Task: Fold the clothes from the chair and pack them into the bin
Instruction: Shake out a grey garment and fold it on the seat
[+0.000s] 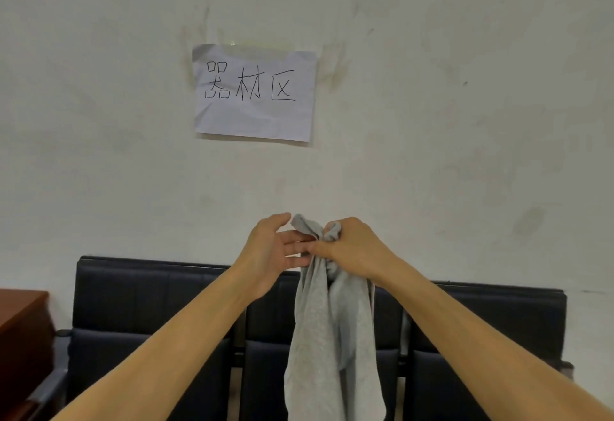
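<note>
I see both arms stretched out ahead of me and raised, the two hands meeting at the top of a grey garment (pixel 332 331). My right hand (pixel 352 247) is closed into a fist around the bunched upper end of the cloth, knuckles up, with a small tuft of fabric poking out above the fist. My left hand (pixel 272 251) is just beside it, palm turned toward the right hand, thumb lifted and fingers (pixel 295 249) spread and extended so their tips reach the fabric next to the right fist. From here I cannot tell whether those fingertips actually pinch the cloth or only rest against it.

The garment hangs straight down from the hands in long loose folds, between my two forearms, and its lower end runs out of the bottom of the view, so I cannot say what kind of clothing it is.

Beyond and below the hands stands a dark padded chair (pixel 149 314) with several seat sections side by side, its backrest against the wall; the cloth dangles in front of its middle section. To the left of my left forearm, at the edge of the view, is the corner of a reddish-brown wooden cabinet (pixel 23 331). Well above the hands, a creased sheet of paper (pixel 254 93) with handwritten characters is taped to the pale, smudged wall (pixel 465 121).
</note>
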A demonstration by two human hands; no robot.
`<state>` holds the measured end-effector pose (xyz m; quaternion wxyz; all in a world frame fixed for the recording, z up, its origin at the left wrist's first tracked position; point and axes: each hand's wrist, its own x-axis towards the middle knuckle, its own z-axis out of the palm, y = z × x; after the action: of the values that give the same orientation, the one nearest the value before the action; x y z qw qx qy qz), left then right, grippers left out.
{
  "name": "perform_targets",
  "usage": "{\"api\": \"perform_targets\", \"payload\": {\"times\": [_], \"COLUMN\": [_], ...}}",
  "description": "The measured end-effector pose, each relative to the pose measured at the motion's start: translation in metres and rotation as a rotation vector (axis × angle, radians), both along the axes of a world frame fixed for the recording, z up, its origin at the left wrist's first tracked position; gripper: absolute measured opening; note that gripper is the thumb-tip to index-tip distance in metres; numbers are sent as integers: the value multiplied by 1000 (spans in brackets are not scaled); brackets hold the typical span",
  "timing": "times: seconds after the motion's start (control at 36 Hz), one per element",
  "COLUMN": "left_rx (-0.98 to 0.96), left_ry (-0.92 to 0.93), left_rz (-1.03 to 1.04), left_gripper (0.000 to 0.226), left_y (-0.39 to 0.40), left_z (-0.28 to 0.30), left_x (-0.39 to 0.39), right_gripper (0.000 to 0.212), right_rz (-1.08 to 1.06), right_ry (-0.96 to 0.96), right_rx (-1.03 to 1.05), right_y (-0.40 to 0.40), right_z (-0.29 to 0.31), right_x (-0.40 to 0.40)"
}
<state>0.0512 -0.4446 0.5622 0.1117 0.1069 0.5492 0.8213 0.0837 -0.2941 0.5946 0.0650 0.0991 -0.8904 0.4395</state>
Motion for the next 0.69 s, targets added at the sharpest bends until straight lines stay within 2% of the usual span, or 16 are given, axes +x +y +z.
{"api": "perform_targets", "payload": {"times": [0.11,0.17,0.22,0.25,0.39,0.5,0.58,0.64,0.69], "left_rx": [-164,-179,-137,-107,57,148,252,153,16], "left_ry": [95,74,45,30,-37,-61,-66,-3,49], "left_rz": [14,57,88,97,141,149,132,109,113], "left_gripper": [39,24,3,2,11,17,25,26,8], "left_y": [7,8,4,1,-26,-57,-75,-87,-97], "left_z": [-10,-11,-11,-10,-8,-8,-8,-5,-5], "left_x": [2,3,0,-3,-17,-33,-46,-49,-51], "right_gripper": [27,26,33,34,10,25,33,35,35], "right_rz": [30,58,70,67,-13,-28,-112,-183,-256], "right_ry": [-15,-39,-56,-62,-91,-206,-213,-183,-153], "right_rx": [-12,-21,-53,-75,-195,-287,-369,-346,-265], "right_y": [0,1,8,13,50,85,105,116,126], "right_z": [-6,-9,-11,-11,-1,8,12,13,12], "right_x": [-1,0,1,2,6,8,8,10,11]}}
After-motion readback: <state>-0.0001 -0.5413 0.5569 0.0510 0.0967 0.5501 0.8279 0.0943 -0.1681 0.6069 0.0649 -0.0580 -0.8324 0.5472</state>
